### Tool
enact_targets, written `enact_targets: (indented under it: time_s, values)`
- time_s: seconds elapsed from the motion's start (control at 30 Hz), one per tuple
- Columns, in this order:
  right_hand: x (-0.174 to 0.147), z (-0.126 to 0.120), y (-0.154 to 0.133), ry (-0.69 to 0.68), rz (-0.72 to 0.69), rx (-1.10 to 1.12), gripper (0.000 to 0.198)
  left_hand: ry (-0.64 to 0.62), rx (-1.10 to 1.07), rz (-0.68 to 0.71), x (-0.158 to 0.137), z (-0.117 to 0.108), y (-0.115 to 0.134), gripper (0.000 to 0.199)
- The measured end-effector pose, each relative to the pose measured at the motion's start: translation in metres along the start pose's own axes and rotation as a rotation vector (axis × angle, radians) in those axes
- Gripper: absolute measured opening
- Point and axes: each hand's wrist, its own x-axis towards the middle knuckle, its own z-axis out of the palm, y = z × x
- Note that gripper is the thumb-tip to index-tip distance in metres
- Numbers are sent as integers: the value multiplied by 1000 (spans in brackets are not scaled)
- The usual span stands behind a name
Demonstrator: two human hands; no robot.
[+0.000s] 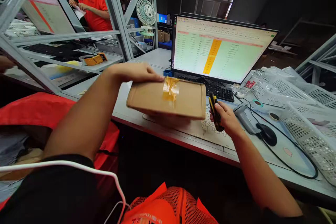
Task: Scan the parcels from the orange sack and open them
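A brown cardboard box (147,96) is tilted up over the front of the desk, its taped side facing me. Shiny tape (171,89) covers the middle of that side's upper edge. My left hand (139,72) grips the box along its top edge, thumb on the edge and the other fingers mostly hidden behind. To the right of the box, my right hand (224,115) is closed around a black and yellow utility knife (215,113), which points upward beside the box's right edge. Whether its blade is out, I cannot tell.
Behind the box stand a monitor (194,47) and a keyboard (223,92). A barcode scanner (246,118), a black mouse (266,134) and white plastic baskets (309,126) lie to the right. A red bag (105,143) hangs at left. Beyond the metal frame (118,17), a person (97,8) stands.
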Motion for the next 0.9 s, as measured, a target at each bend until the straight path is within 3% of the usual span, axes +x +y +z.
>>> enact_targets:
  time_s: [0.07,0.13,0.27,0.37,0.43,0.57,0.67,0.73,0.83,0.9]
  values:
    - [5,9,-10,-37,-9,46,54,-58,-114,-20,32,-8,3,70]
    - [11,16,-15,-71,-20,93,55,-16,-181,5,56,-3,0,63]
    - [21,24,-16,-99,-35,106,57,37,-220,7,72,11,-15,65]
    - [23,25,-12,-80,-37,70,59,-37,-388,-39,56,12,-37,92]
    - [22,23,-9,-83,-40,50,57,-32,-512,32,34,16,-55,106]
    - [22,20,-3,-106,-45,34,55,116,-610,334,-17,45,-79,142]
    - [24,24,-2,-97,-32,29,57,241,-560,333,-35,77,-78,163]
    - [26,26,-5,-79,-31,27,58,331,-573,308,-34,92,-73,155]
    - [26,25,-9,-55,-50,71,57,476,-704,273,-25,105,-72,118]
    - [23,19,-7,-44,-64,95,55,517,-828,149,-22,110,-78,98]
